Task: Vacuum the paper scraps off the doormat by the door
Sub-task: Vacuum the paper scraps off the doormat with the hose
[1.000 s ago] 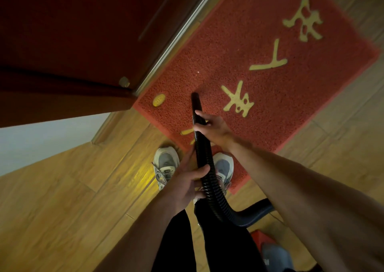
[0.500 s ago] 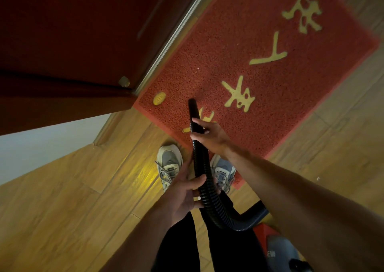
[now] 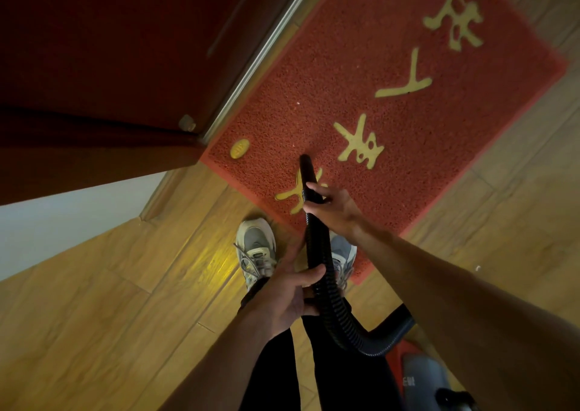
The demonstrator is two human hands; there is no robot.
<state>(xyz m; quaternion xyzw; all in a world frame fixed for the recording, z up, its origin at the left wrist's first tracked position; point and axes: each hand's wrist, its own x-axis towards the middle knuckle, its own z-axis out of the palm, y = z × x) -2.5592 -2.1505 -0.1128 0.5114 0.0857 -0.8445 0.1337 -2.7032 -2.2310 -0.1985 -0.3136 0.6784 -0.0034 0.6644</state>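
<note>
Vacuum hose (image 3: 328, 294), black and ribbed, runs through both hands. The right hand (image 3: 334, 205) wraps the smooth, stiff nozzle end, and the left hand (image 3: 282, 297) curls round the ribbed stretch lower down. It looks light and bendy along the ribs and rigid only at the tip, so steering is best done from the right hand's hold, with the left taking up slack. The nozzle mouth (image 3: 305, 161) sits low over the red doormat (image 3: 408, 165), just short of 1 tiny paper scrap (image 3: 293, 146). Another fleck (image 3: 297, 103) lies nearer the door (image 3: 110, 49). Such scraps should lift easily, though the mat's coarse loops may snag them.
</note>
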